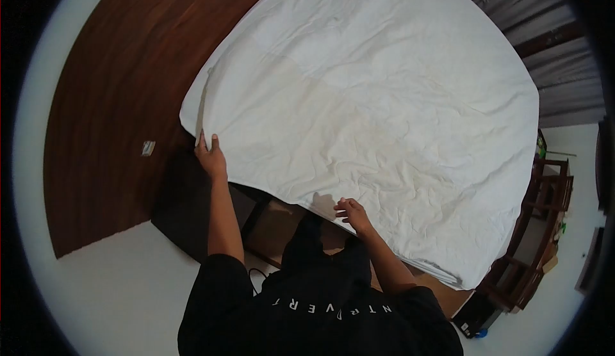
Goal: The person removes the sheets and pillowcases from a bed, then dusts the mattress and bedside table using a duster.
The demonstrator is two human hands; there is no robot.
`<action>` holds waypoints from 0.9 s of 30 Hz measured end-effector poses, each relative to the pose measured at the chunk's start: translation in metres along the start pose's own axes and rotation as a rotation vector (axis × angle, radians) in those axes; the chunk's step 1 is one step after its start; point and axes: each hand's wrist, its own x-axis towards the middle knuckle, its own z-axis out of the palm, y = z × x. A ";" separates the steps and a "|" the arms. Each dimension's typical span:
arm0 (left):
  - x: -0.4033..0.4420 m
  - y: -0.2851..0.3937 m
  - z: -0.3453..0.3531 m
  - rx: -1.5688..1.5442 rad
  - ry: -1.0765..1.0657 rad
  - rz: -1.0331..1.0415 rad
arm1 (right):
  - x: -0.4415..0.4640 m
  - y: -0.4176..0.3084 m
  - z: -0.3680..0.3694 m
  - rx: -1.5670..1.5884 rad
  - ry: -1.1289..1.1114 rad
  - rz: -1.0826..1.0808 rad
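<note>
"White cloth comes first: in the head view, a wrinkled sheet (359, 100) lies spread in front of the person in the black shirt (301, 333). Where are the hands?"

"The left hand (213, 159) is at the sheet's edge near the wooden panel (122, 80), its thumb apart from a raised finger. Whether it pinches the cloth, nobody can tell. The right hand (353, 215) is by the near edge, fingers loosely spread, holding nothing."

"What could go wrong from here?"

"A hard pull by the left hand alone could drag the sheet askew, since the right has no hold on it. Uneven pulling could also deepen the creases beyond the right hand. A loose edge might snag on the dark cabinet (182, 209) beside the left forearm."

"And what is hard to make out?"

"The other left fingers, perhaps behind the cloth. Whatever supports the sheet is mostly covered, and its far edge is cut off at the top. A shadow (323, 201) falls beside the right hand, but touch or hover there is unclear."
</note>
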 end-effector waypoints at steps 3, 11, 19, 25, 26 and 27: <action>0.004 -0.068 0.021 -0.301 -0.184 -0.402 | 0.014 0.024 -0.012 -0.045 0.079 -0.006; -0.115 -0.101 0.044 -0.635 -0.553 -1.040 | -0.023 0.072 -0.025 -0.920 0.586 -0.183; -0.117 -0.124 0.059 -0.374 -0.416 -0.899 | -0.012 0.122 -0.029 -1.117 0.672 -0.433; -0.126 -0.130 0.040 -0.147 -0.511 -0.934 | -0.036 0.142 -0.012 -1.018 0.635 -0.375; -0.123 -0.147 0.040 -0.165 -0.575 -0.983 | -0.037 0.149 -0.008 -1.002 0.604 -0.332; -0.125 -0.152 0.038 -0.180 -0.591 -0.962 | -0.036 0.153 -0.009 -0.985 0.572 -0.290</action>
